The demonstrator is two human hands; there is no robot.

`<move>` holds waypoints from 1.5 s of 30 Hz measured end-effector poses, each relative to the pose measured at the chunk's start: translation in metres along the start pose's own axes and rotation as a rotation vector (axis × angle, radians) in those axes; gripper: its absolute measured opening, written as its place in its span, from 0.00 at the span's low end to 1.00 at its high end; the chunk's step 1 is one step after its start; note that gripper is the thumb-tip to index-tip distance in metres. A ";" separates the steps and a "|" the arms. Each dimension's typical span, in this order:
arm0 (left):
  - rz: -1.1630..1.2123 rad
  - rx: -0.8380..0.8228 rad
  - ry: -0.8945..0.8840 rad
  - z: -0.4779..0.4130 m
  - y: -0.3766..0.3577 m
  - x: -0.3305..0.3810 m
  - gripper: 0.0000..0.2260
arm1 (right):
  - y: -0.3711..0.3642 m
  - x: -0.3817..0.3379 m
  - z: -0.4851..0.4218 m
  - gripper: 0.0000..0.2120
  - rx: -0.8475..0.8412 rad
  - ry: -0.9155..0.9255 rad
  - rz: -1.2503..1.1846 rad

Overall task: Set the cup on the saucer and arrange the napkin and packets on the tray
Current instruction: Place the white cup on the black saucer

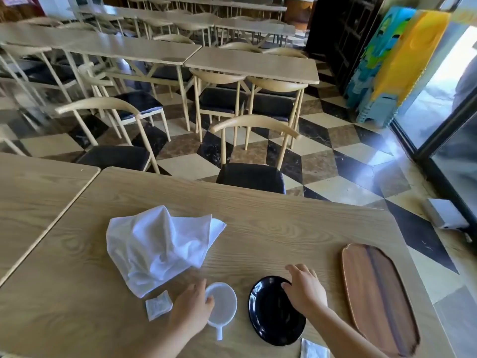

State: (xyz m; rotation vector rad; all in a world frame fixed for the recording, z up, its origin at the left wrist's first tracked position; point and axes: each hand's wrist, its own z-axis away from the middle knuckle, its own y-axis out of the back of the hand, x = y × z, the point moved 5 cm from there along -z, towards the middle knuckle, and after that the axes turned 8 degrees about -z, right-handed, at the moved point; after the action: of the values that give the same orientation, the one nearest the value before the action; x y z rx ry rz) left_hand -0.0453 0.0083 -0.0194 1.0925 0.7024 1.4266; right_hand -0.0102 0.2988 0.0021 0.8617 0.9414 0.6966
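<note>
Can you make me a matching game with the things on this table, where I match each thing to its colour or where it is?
Things:
1. small white cup with a handle
2. round black saucer
3. long brown wooden tray
4. crumpled white cloth napkin

Clues:
A. lies bare at the right end of the table
B. the left hand is touching its rim
C. sits in a loose heap, farther back on the left
D. the right hand rests on its edge

Pairs: 1-B, 2-D, 3-A, 4-C
</note>
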 end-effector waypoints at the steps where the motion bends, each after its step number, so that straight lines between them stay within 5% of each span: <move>1: 0.021 -0.018 0.010 0.000 -0.003 0.000 0.20 | 0.000 0.005 0.001 0.24 -0.018 -0.029 -0.003; 18: 0.238 0.035 0.056 -0.014 -0.010 -0.001 0.14 | -0.026 0.042 -0.001 0.04 -0.020 -0.219 -0.152; 34: 0.429 0.044 0.074 -0.018 0.002 0.000 0.09 | -0.007 0.064 -0.016 0.02 0.049 -0.376 -0.489; 45: 0.434 -0.011 0.100 -0.018 -0.003 -0.005 0.08 | -0.011 0.064 -0.015 0.04 0.062 -0.377 -0.500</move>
State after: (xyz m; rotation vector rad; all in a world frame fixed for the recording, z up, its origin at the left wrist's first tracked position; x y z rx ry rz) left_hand -0.0611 0.0065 -0.0300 1.2201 0.5454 1.8608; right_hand 0.0054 0.3500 -0.0366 0.7366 0.7924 0.0693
